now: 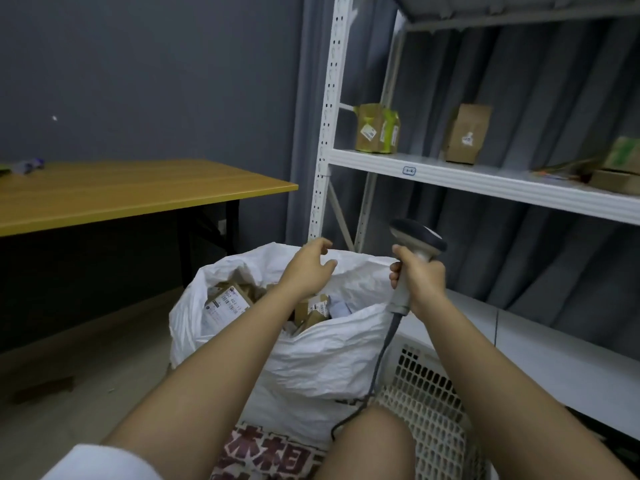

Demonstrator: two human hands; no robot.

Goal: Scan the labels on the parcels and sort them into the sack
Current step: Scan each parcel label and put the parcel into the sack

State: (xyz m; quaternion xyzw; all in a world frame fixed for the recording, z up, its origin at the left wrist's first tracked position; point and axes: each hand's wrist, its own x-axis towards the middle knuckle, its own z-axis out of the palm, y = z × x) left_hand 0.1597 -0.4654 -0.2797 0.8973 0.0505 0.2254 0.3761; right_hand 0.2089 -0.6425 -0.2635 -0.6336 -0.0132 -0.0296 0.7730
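Currently between parcels: sack (322,355) part-filled, next pick is off the shelf.

Nearest me, the sack sits open against a white mesh basket (429,403), scanned parcels (227,301) lying inside it. My left hand (308,268) hovers over the sack mouth, fingers loosely spread, holding nothing. My right hand (420,280), just right of the sack, is wrapped tight round the scanner (414,247) grip. Beyond the sack, two boxes (377,129) stand on the rack shelf (485,183). My plan: reach with the free hand, turn the label toward the scanner, keep the cable off the sack rim.
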